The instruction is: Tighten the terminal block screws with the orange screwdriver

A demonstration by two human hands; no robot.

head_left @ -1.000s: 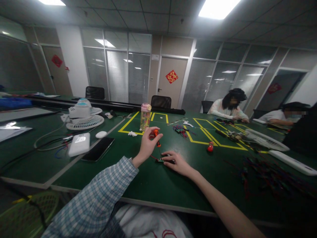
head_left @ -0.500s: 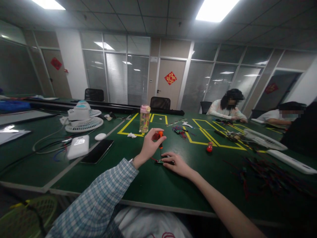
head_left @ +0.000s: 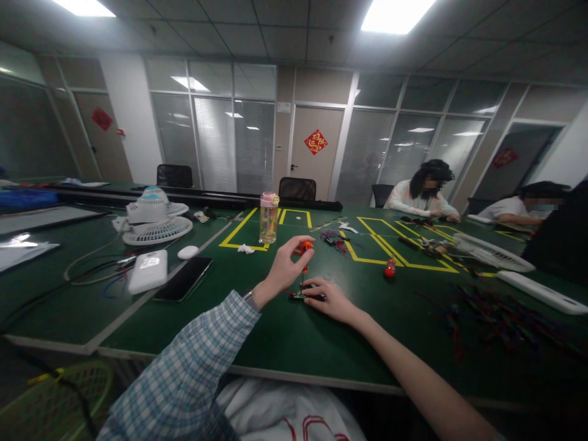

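My left hand (head_left: pixel 285 267) is closed around the orange handle of a screwdriver (head_left: pixel 306 247). The screwdriver stands nearly upright, its dark shaft pointing down at a small green circuit board (head_left: pixel 297 296) on the table. Whether the tip sits in a screw is too small to tell. My right hand (head_left: pixel 334 301) rests low on the table with its fingertips gripping the board's right side, so part of the board is covered. A thin red wire shows at the board's left end.
Ahead stands a pink-lidded bottle (head_left: pixel 269 218). Left lie a phone (head_left: pixel 184 278), a white power bank (head_left: pixel 148 271) and a fan (head_left: pixel 154 220). Right are a red screwdriver-like object (head_left: pixel 389 268), a dark wire heap (head_left: pixel 500 321) and a white power strip (head_left: pixel 542 293). Two people sit at far right.
The screwdriver and my left hand have shifted slightly right, and the grip on the handle has turned a little. My right hand stays on the circuit board. The camera view has moved slightly.
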